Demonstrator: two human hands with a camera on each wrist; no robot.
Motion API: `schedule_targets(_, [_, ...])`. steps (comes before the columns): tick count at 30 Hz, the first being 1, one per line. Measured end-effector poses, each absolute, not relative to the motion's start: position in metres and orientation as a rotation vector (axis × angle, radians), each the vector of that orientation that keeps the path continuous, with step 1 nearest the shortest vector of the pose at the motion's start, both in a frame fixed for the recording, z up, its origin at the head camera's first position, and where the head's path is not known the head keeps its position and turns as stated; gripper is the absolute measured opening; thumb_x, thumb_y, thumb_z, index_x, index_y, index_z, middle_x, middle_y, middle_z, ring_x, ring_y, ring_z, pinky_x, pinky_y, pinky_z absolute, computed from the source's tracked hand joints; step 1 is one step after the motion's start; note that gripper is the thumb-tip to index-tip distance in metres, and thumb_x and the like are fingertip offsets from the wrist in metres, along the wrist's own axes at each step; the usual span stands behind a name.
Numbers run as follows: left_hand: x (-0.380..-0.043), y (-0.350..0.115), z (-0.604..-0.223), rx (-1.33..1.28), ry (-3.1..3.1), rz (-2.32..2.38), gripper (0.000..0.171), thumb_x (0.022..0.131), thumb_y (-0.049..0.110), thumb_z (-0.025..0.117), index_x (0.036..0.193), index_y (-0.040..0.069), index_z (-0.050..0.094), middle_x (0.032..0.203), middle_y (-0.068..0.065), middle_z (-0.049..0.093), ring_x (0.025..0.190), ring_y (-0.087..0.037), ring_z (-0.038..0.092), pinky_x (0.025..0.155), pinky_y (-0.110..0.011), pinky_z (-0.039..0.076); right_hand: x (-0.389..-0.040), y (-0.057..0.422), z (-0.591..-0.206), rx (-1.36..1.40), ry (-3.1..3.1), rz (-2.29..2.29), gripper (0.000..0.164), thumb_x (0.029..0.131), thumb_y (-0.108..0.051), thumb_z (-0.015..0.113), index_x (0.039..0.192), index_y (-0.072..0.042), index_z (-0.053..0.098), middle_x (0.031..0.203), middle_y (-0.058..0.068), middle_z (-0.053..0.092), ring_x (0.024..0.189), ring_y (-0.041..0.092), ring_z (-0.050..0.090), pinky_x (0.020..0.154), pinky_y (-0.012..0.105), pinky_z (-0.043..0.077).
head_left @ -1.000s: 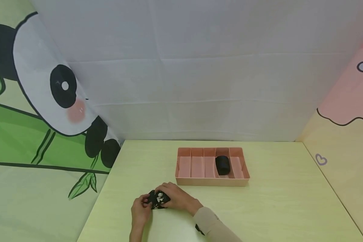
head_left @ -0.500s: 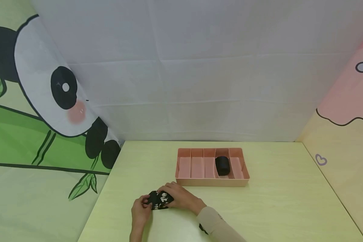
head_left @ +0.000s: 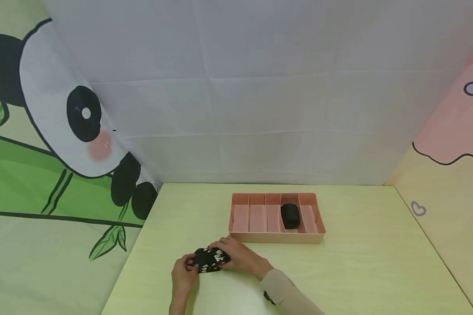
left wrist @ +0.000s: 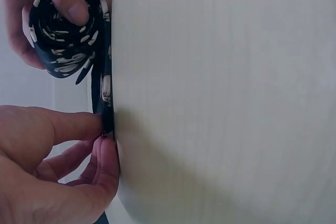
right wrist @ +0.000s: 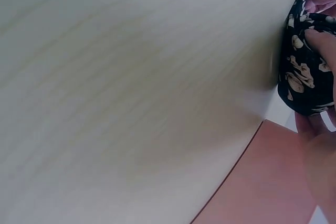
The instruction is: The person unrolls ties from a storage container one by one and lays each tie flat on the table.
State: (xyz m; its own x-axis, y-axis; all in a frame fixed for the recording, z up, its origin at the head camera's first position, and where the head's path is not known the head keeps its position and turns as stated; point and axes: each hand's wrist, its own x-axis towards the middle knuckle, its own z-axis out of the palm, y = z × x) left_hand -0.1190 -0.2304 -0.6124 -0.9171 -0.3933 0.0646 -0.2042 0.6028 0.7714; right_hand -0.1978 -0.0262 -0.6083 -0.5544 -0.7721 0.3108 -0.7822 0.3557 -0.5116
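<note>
A black necktie [head_left: 210, 260] with pale flowers lies near the table's left front, part of it wound into a roll. My right hand [head_left: 242, 257] grips the roll, its thumb on the coiled side in the left wrist view. With thumb and fingers, my left hand [head_left: 183, 276] pinches the flat end of the necktie [left wrist: 106, 90] low at the tabletop. A short strip runs between the two hands. In the right wrist view, the roll's flowered outside [right wrist: 304, 72] shows at the right edge. The right palm hides part of the roll.
Behind the hands stands a pink tray [head_left: 276, 237] with several compartments. One compartment holds a plain black roll [head_left: 290, 215]. The pale yellow table [head_left: 358, 262] meets a white sheet [head_left: 260, 109] at the back and printed panels at both sides.
My right hand has moved slightly to the right with the roll. More of the necktie shows between the hands. The left hand has stayed in place.
</note>
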Motion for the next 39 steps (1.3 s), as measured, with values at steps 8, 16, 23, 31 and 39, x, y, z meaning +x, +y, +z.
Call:
schedule_targets(8, [-0.118,-0.228,-0.611,0.519,-2.597,-1.230,0.031,0.081,-0.013,0.072,0.112,-0.008,0.068,0.094,-0.015,0.058,0.080,-0.021,0.056,0.068,-0.024,0.045,-0.198,-0.022,-0.612,1.456,-2.551,1.015,0.062,0.082,-0.014,0.087,0.137,-0.015,0.057,0.119,0.001,0.064,0.112,0.013,0.058,0.107,0.033,0.044])
schedule_targets(16, [-0.121,-0.223,-0.610,0.538,-2.608,-1.238,0.024,0.087,-0.007,0.069,0.111,-0.008,0.068,0.093,-0.014,0.062,0.081,-0.021,0.058,0.069,-0.028,0.047,-0.197,-0.020,-0.617,1.422,-2.571,1.049,0.063,0.082,-0.014,0.087,0.137,-0.015,0.056,0.121,0.000,0.063,0.114,0.011,0.057,0.103,0.027,0.045])
schedule_targets(23, [-0.125,-0.210,-0.609,0.511,-2.572,-1.332,0.021,0.099,0.016,0.068,0.107,-0.003,0.071,0.088,-0.006,0.068,0.076,-0.012,0.060,0.067,-0.025,0.049,-0.195,-0.019,-0.617,1.392,-2.599,1.112,0.063,0.084,-0.014,0.086,0.139,-0.015,0.054,0.130,0.003,0.061,0.119,0.013,0.056,0.104,0.030,0.046])
schedule_targets(31, [-0.126,-0.207,-0.610,0.482,-2.552,-1.408,0.022,0.092,0.009,0.075,0.109,-0.006,0.070,0.088,-0.008,0.069,0.076,-0.014,0.062,0.066,-0.023,0.050,-0.192,-0.017,-0.616,1.361,-2.594,1.205,0.062,0.086,-0.013,0.085,0.139,-0.014,0.053,0.133,0.005,0.060,0.121,0.016,0.055,0.104,0.034,0.046])
schedule_targets(39, [-0.129,-0.210,-0.613,0.387,-2.595,-1.414,0.030,0.085,-0.001,0.078,0.111,-0.010,0.065,0.087,-0.011,0.061,0.075,-0.013,0.056,0.064,-0.023,0.048,-0.192,-0.013,-0.618,1.348,-2.589,1.229,0.064,0.085,-0.013,0.085,0.140,-0.017,0.051,0.130,0.003,0.058,0.116,0.012,0.055,0.100,0.032,0.049])
